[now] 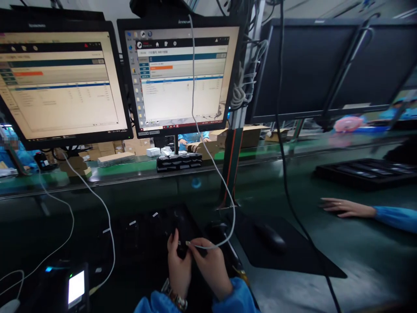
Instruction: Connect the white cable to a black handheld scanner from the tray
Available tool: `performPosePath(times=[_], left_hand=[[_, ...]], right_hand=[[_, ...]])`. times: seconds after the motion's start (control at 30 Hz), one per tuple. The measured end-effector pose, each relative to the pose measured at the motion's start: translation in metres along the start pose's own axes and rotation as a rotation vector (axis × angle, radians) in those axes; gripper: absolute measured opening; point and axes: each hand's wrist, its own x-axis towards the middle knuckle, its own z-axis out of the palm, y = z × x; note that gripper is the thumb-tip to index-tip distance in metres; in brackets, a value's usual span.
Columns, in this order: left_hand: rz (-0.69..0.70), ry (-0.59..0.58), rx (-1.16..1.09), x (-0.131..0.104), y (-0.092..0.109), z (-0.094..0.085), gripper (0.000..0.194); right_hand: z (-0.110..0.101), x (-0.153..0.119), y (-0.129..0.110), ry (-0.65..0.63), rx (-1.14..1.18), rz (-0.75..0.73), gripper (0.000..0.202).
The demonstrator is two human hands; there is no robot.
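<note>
My left hand [180, 266], with a bracelet or watch at the wrist, is closed on a small black device [176, 222], whose kind is too dark to make out. Between the fingertips of my right hand [210, 263] is the plug [188, 244] of a white cable [219, 170] that hangs down from above the middle monitor. The plug's tip is close to the near end of the black device; whether it is inserted cannot be seen. To the left, a black tray [140, 217] contains several dark devices with small white labels.
A device with a lit screen [76, 288] has another white cable attached. Two lit monitors [184, 82] stand ahead. A black mouse [269, 237] rests on a mouse pad [293, 256]. A black cable [282, 143] hangs across the right. Another person's hand [350, 208] reaches in there, near a black tray [365, 171].
</note>
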Motion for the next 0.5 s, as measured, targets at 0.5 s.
performPosePath(times=[0.5], left_hand=[[0.187, -0.086, 0.119, -0.010, -0.035, 0.009, 0.060]], right_hand=[[0.004, 0.007, 0.014, 0.147, 0.208, 0.390, 0.079]])
